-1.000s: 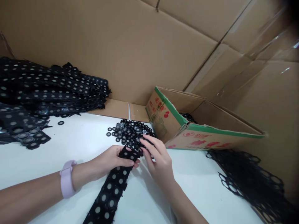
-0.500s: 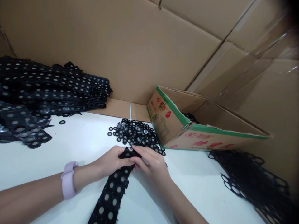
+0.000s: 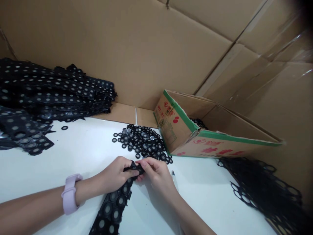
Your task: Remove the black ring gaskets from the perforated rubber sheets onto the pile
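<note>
A black strip point(image 3: 112, 209) dotted with pale discs runs from the bottom edge up to my hands. My left hand point(image 3: 119, 174) is closed on its upper end, thumb on top. My right hand point(image 3: 156, 171) pinches the tip of the same strip, thumb and fingers pressed together; what lies right under the fingertips is hidden. Just beyond my hands lies a heap of small black rings point(image 3: 144, 140) with pale centres, on the white table point(image 3: 80, 163).
A stack of dotted black strips point(image 3: 53, 89) lies at the back left, with a single ring point(image 3: 64, 128) nearby. An open cardboard box point(image 3: 171, 122) with green edges stands at the right, black pieces inside. Black punched-out webbing point(image 3: 266, 189) is piled at the far right. Cardboard walls point(image 3: 117, 49) rise behind.
Both hands have come slightly nearer to me with the strip, and its end is now bent between them. My right hand has turned, and its fingers pinch at the tip.
</note>
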A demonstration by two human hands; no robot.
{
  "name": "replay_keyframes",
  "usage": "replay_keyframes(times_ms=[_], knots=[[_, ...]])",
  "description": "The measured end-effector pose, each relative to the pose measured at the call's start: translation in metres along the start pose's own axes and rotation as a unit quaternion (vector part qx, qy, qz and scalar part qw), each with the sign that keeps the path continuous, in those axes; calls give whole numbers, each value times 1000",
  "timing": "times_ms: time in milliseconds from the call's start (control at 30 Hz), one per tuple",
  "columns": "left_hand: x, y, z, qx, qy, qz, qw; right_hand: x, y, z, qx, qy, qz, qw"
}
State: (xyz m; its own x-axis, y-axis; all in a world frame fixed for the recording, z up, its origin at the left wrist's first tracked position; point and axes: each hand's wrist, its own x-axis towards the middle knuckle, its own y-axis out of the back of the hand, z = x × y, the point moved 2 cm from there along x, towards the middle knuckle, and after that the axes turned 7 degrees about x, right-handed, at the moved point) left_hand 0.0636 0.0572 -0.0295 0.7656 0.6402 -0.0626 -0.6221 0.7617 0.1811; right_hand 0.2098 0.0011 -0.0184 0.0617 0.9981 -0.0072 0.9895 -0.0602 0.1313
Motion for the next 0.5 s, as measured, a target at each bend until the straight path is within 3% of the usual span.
replay_keyframes(times_ms=[300, 500], knots=[[-3, 1, 3, 46, -8, -19, 999, -4, 1, -3, -15, 19, -30, 999], [1, 9, 6, 15, 12, -19, 1000, 3, 13, -7, -111, 129, -9, 985]])
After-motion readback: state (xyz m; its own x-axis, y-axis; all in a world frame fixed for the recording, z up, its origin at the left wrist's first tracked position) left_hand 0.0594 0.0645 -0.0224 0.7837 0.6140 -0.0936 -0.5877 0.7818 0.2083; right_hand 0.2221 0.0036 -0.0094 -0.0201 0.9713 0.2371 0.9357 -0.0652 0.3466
